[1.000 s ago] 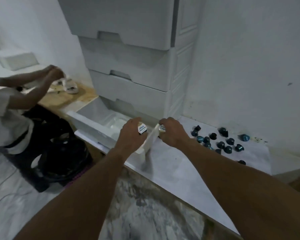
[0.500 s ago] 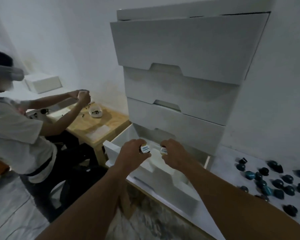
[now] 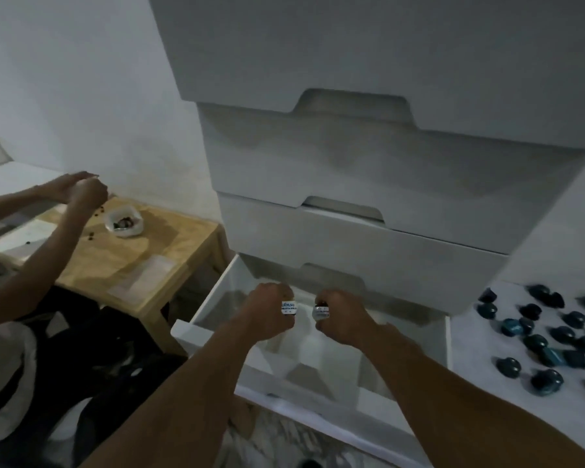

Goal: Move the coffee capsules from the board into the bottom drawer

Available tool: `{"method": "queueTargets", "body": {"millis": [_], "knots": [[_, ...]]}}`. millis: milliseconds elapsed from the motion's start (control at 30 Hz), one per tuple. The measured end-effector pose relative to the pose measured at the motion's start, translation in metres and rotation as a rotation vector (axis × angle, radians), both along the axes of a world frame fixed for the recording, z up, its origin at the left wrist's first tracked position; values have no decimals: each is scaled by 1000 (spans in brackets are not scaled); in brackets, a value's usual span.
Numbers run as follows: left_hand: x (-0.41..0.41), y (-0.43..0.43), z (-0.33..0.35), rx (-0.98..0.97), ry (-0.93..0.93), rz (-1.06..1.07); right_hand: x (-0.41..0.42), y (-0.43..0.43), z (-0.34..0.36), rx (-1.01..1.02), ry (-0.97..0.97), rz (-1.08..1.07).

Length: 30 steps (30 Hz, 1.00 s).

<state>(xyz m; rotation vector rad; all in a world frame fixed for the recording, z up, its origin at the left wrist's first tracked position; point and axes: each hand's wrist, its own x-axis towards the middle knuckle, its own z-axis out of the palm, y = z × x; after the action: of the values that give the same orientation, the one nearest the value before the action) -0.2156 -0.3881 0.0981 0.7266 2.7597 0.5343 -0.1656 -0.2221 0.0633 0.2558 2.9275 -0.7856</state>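
The white bottom drawer (image 3: 448,336) stands pulled out, with nothing seen in the part my arms leave uncovered. Both of my hands hover over it, side by side. My left hand (image 3: 267,314) grips a coffee capsule (image 3: 289,308) with its foil lid facing me. My right hand (image 3: 343,319) grips another capsule (image 3: 320,312) the same way. To the right, several dark blue and teal capsules (image 3: 534,342) lie scattered on the white board (image 3: 480,363).
Three shut white drawers (image 3: 352,231) stack above the open one. At left, another person's arms (image 3: 58,204) work over a low wooden table (image 3: 122,258) with a small white bowl (image 3: 124,222) on it. Marbled floor lies below the drawer front.
The view has swung left and closer to the cabinet. Both hands, each still holding a capsule, have moved from the drawer's near corner to above its inside.
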Motion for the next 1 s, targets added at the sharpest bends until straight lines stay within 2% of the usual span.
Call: {"method": "queueTargets", "body": {"millis": [233, 367, 567, 767, 1000], "knots": [[-40, 12, -38, -229, -83, -261, -24, -1, -49, -76, -174, -23], [-54, 15, -63, -252, -225, -385, -22, -2, -54, -119, -210, -98], [-68, 12, -77, -257, -236, -570, -7, -18, -52, -188, -185, -227], [-76, 6, -82, -237, -282, -655, -5, -32, -47, -266, -352, -320], [-67, 2, -86, -292, -333, -719, -2, -47, -45, -280, -485, -321]]}}
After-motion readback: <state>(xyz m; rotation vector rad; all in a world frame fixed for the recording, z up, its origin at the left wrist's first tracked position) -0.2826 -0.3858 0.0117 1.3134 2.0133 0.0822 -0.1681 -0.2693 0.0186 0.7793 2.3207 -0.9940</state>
